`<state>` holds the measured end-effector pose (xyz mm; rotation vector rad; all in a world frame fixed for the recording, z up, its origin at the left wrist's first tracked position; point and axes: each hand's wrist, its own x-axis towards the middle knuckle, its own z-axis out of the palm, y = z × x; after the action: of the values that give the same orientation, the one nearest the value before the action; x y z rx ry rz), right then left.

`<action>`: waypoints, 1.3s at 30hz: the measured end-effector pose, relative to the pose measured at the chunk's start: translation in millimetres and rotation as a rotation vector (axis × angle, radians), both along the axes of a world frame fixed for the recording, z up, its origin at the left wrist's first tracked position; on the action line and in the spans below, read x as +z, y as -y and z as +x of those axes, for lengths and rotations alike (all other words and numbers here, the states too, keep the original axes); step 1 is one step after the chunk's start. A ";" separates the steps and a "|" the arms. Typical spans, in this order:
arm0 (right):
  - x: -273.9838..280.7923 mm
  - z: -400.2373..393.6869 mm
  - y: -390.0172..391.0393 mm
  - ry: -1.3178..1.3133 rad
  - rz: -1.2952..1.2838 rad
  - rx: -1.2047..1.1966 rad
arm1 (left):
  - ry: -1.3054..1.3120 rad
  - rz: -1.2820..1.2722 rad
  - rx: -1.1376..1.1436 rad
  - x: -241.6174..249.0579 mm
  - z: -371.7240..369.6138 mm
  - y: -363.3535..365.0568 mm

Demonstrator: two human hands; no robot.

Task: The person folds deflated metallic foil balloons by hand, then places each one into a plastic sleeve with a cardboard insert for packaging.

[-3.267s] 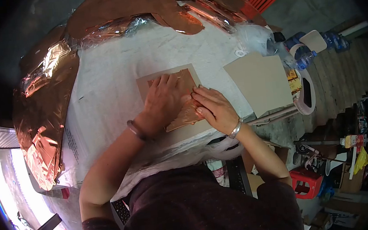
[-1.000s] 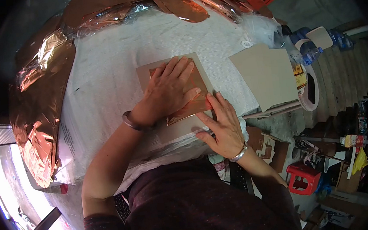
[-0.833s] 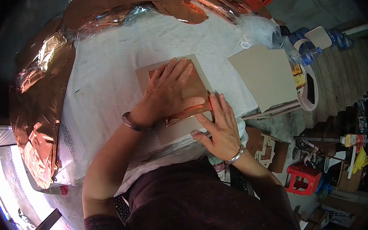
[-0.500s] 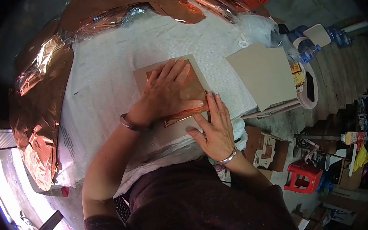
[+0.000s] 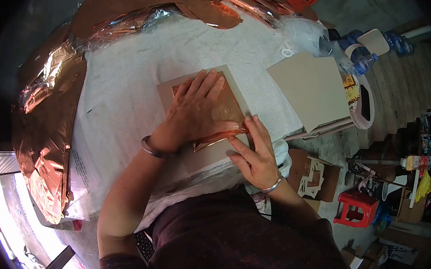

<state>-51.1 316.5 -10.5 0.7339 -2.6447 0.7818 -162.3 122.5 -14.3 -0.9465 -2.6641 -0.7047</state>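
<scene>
A sheet of copper-coloured foil (image 5: 229,105) lies on a grey-beige cardboard square (image 5: 166,90) in front of me. My left hand (image 5: 195,105) rests flat on the foil, its fingers stretched out toward the far edge. Beneath that hand and its thumb the foil is partly hidden, and its near edge is creased. At the near right corner of the foil is my right hand (image 5: 255,154), fingers extended and touching the foil's edge and the cardboard. Neither hand is closed around anything.
White cloth (image 5: 119,86) covers the table. Beige cardboard sheets (image 5: 309,88) lie on the right. Large copper foil sheets (image 5: 50,123) drape the left and far edges. Plastic bottles (image 5: 365,63) stand beyond the right side, and a red stool (image 5: 356,208) is on the floor.
My right hand has shifted slightly, its fingers now drawn in closer to the foil's near right corner. My left hand stays pressed flat in nearly the same place.
</scene>
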 end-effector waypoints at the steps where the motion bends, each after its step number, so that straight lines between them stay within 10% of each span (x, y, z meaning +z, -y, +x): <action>1: 0.4 0.2 -0.4 0.006 -0.004 -0.007 | 0.000 0.002 -0.002 0.2 -0.4 0.1; 39: 4.3 2.5 -9.5 0.041 0.139 0.055 | -0.111 -0.026 -0.024 -0.6 -1.2 3.3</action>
<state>-48.5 325.9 -6.2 0.8386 -2.7483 0.6375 -163.6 119.2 -14.9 -0.9954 -2.5755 -0.6050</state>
